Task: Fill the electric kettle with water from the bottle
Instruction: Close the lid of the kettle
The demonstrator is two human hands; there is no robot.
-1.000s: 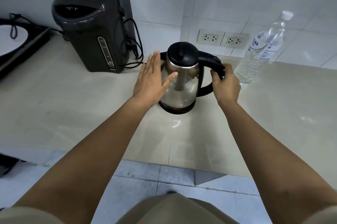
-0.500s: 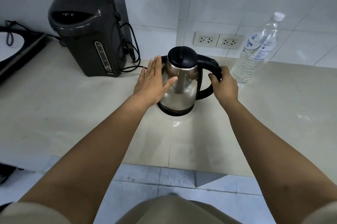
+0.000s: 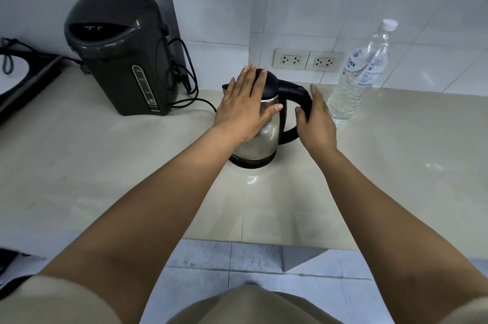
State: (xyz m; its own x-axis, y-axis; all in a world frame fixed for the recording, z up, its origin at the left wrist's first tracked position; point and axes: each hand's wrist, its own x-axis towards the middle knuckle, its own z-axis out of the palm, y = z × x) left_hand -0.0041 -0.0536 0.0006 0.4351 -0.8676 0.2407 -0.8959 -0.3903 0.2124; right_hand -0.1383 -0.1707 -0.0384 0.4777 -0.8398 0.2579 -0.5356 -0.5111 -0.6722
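Observation:
A steel electric kettle (image 3: 260, 145) with a black lid and black handle stands mid-counter. My left hand (image 3: 245, 106) lies flat across its lid and upper side, fingers straight and together, gripping nothing. My right hand (image 3: 318, 123) is on the handle from the right, thumb on the inner side and fingers around the back in a loose hold. A clear water bottle (image 3: 355, 81) with a white cap stands upright just right of the kettle, close behind my right hand and apart from it. The lid is down.
A dark thermo pot (image 3: 118, 54) with a looped black cord stands at back left on the beige counter (image 3: 105, 165). Two wall sockets (image 3: 307, 60) sit behind the kettle. A cooktop edge (image 3: 23, 81) shows far left. The counter's front edge runs below my forearms.
My left hand slid up from the kettle's side onto the lid. My right hand's grip on the handle has loosened, with the fingers straighter. The kettle and bottle stayed put.

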